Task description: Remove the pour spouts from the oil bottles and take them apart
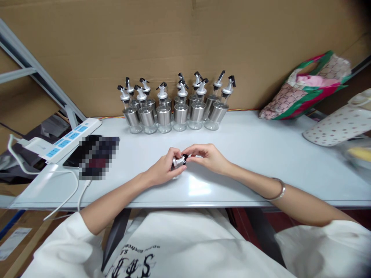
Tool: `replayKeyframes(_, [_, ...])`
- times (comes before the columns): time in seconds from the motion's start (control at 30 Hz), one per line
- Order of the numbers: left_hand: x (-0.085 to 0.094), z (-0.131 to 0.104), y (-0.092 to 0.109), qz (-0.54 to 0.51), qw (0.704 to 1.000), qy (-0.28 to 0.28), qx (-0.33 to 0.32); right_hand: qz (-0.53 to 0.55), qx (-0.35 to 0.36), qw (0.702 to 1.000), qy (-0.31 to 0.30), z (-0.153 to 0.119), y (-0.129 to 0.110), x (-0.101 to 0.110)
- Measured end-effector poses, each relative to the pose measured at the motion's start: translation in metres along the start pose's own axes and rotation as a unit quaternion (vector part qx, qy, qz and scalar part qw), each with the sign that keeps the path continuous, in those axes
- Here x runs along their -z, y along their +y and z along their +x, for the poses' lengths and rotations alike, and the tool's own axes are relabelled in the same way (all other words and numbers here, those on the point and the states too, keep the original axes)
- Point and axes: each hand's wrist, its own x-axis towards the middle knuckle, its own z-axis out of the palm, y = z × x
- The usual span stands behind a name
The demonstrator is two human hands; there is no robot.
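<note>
A silver pourer top (177, 161) with a black flip cap lies in my left hand (164, 168), its thumb and fingers closed round the silver part. The fingertips of my right hand (209, 157) pinch the black cap at its right end. Both hands are just above the pale table, near its front edge. Behind them, several glass bottles with brushed-metal sleeves (164, 114) stand upright in rows, each topped with a similar silver and black pourer.
At the left are a white power strip (69, 139), a dark phone (75, 157), a partly pixelated dark object (100, 156) and white cables (75, 185). A patterned bag (292, 92) and a spotted white container (342, 121) stand right. Cardboard (174, 38) rises behind the table (261, 154).
</note>
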Motion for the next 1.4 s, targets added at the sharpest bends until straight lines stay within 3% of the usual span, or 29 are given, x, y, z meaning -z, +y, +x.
replayKeyframes(0.33, [0.0008,-0.0007,0.0010,-0.013,1.000,0.007,-0.004,0.027,-0.002,0.999,-0.027,-0.0002,0.0027,-0.0009])
replayKeyframes(1.4, [-0.0003,-0.0011,-0.0022,-0.003,1.000,-0.020,-0.006,-0.056,0.059,0.994,-0.072,0.0000,0.0070,0.0047])
